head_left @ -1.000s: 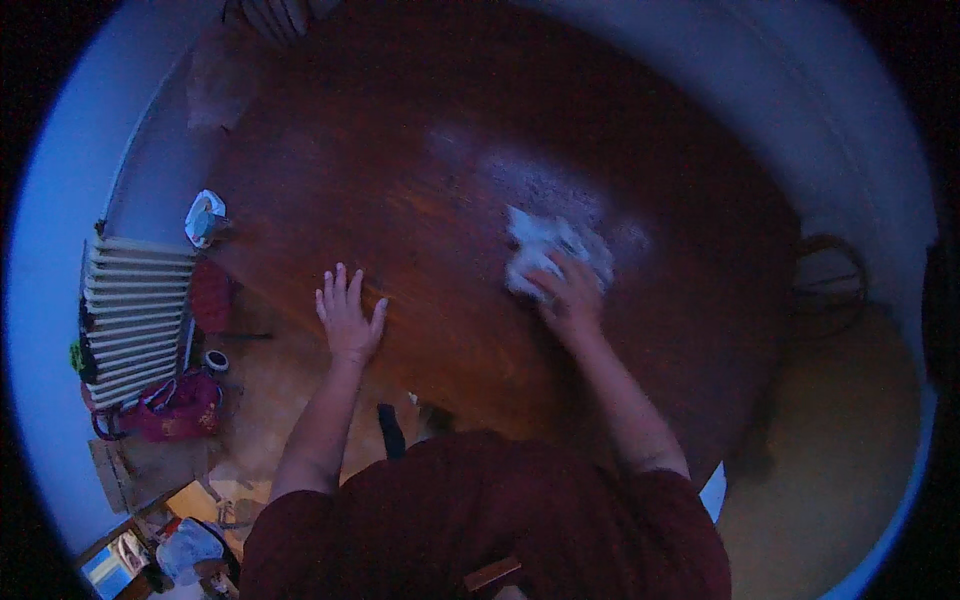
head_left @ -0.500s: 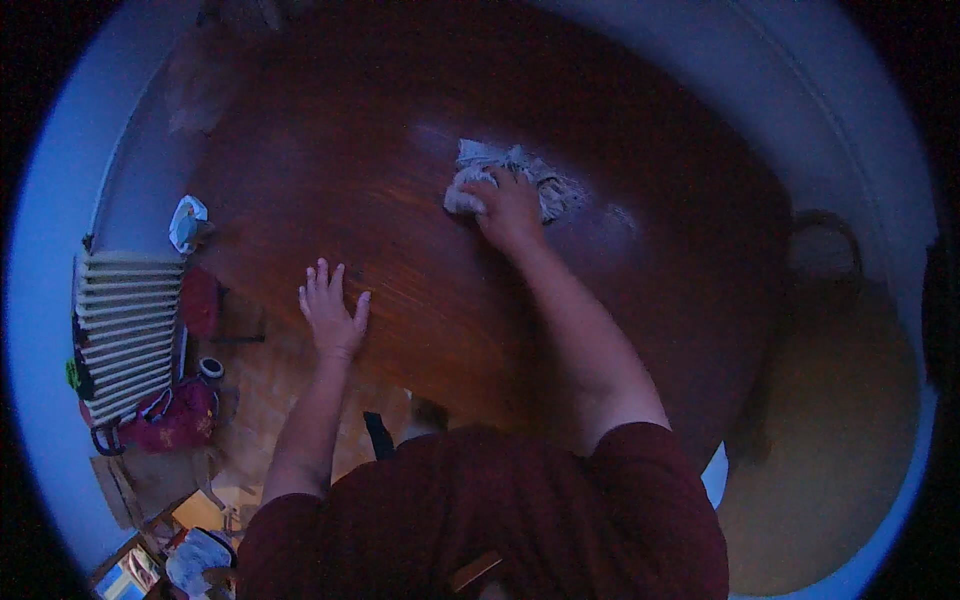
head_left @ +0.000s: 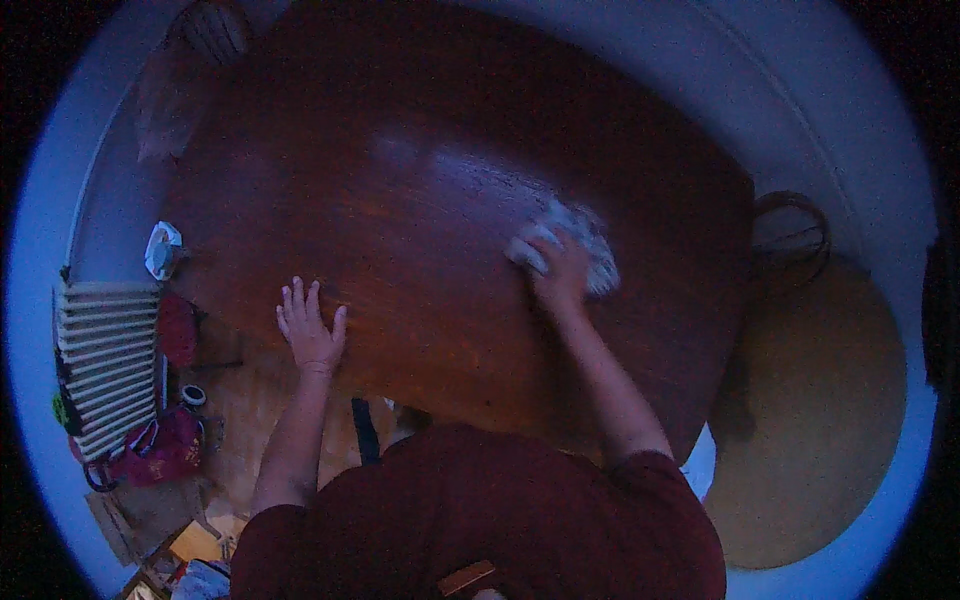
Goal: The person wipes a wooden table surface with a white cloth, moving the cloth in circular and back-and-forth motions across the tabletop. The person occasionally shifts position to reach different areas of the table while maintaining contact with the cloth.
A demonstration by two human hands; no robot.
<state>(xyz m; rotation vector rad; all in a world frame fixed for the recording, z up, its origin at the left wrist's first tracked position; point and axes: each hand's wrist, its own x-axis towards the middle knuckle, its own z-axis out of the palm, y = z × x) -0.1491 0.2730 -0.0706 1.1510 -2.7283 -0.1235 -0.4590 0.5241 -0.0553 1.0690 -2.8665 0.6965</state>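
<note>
A large dark-brown wooden table (head_left: 420, 290) fills the middle of the view. On its right half, my right hand (head_left: 562, 272) presses a crumpled whitish cloth (head_left: 590, 240) against the top, its fingers closed over the near part of it. The cloth bunches out beyond my fingers toward the far side. A pale sheen lies on the wood to the left of the cloth. My left hand (head_left: 312, 330) rests flat with spread fingers near the table's near left edge, holding nothing.
A white radiator (head_left: 108, 355) stands by the left wall, with a dark red bag (head_left: 165, 447) below it. Close to the table's left edge is a red stool seat (head_left: 178, 328). A round tan panel (head_left: 810, 420) and a curved chair back (head_left: 795, 235) are at the right.
My right hand has swept the cloth to the right and nearer to me. My left hand stays flat on the table, and the whole view has shifted slightly.
</note>
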